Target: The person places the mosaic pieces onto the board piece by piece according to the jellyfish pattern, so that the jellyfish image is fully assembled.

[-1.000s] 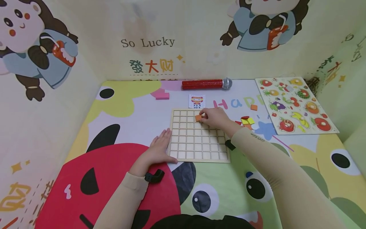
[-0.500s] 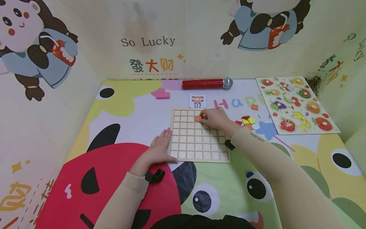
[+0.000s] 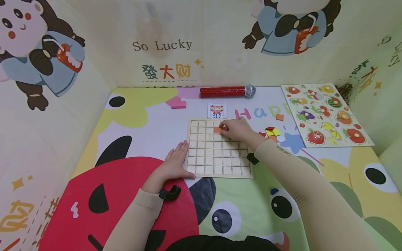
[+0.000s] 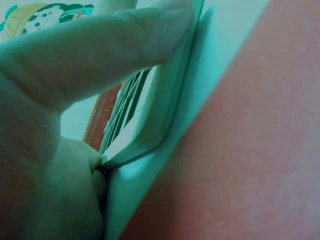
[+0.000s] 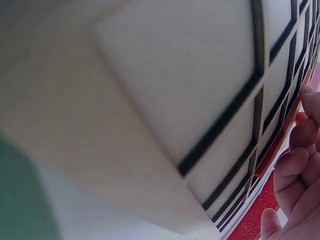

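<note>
A pale wooden grid board [image 3: 209,161] lies in the middle of the table. My left hand [image 3: 171,165] rests against its left side with fingers straight, the thumb along the near corner; the thumb [image 4: 100,50] crosses the board's edge in the left wrist view. My right hand [image 3: 237,129] reaches over the board's far right part, fingers curled, pinching an orange square tile [image 3: 217,130] at a cell near the far edge. The right wrist view shows red and orange tile edges [image 5: 268,159] in the grid beside the fingertips. The hand hides several cells in the head view.
Red, yellow and orange tiles [image 3: 272,132] lie right of the board, with an orange tile [image 3: 280,117] apart. Behind it are a pattern card [image 3: 216,111], a red microphone [image 3: 226,92] and a pink block [image 3: 178,104]. A fruit puzzle board [image 3: 326,115] lies far right.
The orange tile in my right fingers has gone from slightly tilted to flat in its cell. My left hand has stayed in place.
</note>
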The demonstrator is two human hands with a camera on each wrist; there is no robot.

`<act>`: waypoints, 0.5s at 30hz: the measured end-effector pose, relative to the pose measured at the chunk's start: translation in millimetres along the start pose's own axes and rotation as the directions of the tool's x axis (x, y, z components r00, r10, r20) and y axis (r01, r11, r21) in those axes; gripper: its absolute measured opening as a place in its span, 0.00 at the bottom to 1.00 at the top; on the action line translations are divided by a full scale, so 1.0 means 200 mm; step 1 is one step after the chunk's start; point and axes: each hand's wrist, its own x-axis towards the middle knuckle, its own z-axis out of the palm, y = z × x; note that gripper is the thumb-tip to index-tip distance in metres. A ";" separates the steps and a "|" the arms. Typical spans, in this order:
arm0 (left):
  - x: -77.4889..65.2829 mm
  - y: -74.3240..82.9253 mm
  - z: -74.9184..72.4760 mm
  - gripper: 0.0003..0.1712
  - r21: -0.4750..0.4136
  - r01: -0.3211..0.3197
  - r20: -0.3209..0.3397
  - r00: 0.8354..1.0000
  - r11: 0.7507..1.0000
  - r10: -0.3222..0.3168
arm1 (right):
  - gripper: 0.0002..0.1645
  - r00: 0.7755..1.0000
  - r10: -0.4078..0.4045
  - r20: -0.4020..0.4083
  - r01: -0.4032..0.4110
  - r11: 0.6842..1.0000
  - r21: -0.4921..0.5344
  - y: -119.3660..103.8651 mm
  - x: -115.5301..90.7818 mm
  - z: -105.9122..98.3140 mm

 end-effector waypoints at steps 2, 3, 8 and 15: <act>0.00 0.00 0.00 0.71 0.001 0.000 -0.002 1.000 1.000 0.000 | 0.18 1.000 -0.002 -0.008 0.002 1.000 0.010 0.00 -0.01 0.00; 0.00 0.00 0.00 0.71 0.000 0.001 -0.002 1.000 1.000 -0.001 | 0.19 1.000 0.000 -0.011 0.000 1.000 0.026 0.00 -0.01 0.00; -0.01 0.00 0.00 0.70 0.000 0.009 0.000 1.000 1.000 -0.009 | 0.23 0.998 0.037 -0.049 -0.030 0.991 0.129 0.03 -0.06 -0.04; 0.00 0.00 0.01 0.70 0.006 0.011 -0.008 1.000 1.000 -0.010 | 0.29 0.969 0.199 -0.144 -0.147 0.939 0.310 0.27 -0.20 -0.15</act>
